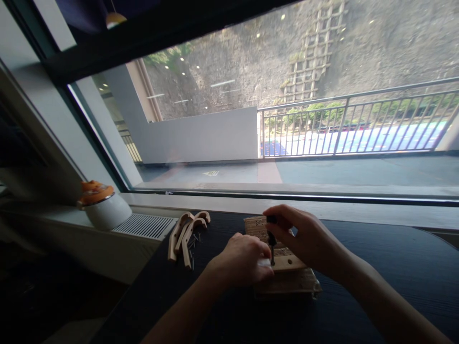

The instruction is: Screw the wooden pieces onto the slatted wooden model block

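My right hand (299,234) is closed round the dark handle of a screwdriver (271,241), which stands almost upright. Its tip points down at the left part of a pale wooden piece (289,262) with a dark round hole in it. My left hand (241,258) is closed on the left end of that piece, with the fingertips beside the screwdriver's tip. Something whitish shows at those fingers; I cannot make it out. Beneath lies a stack of corrugated cardboard (255,224), partly wrapped in clear plastic. Whether a screw sits under the tip is too small to tell.
Several curved wooden hooks (184,235) lie left on the dark table (380,253), with loose screws (193,242) beside them. A white rounded object with an orange top (107,210) stands by a vent grille (143,225). A window sill (222,204) runs along the table's far edge.
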`<action>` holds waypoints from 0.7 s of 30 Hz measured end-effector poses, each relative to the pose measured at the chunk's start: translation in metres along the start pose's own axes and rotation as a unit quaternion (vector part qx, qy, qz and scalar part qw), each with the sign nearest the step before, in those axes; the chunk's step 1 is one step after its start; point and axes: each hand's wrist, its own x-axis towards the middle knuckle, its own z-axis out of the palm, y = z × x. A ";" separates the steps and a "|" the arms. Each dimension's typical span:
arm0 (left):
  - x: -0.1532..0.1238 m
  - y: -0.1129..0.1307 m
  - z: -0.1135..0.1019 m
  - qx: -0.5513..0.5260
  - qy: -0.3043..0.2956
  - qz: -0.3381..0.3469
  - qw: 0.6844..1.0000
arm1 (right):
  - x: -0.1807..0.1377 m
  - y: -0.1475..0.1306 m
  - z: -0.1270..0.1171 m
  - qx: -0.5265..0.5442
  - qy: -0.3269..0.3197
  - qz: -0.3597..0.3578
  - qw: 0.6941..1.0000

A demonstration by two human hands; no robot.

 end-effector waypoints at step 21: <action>-0.001 -0.002 -0.001 -0.007 0.002 0.007 1.000 | -0.003 -0.006 -0.001 0.084 -0.064 0.002 0.994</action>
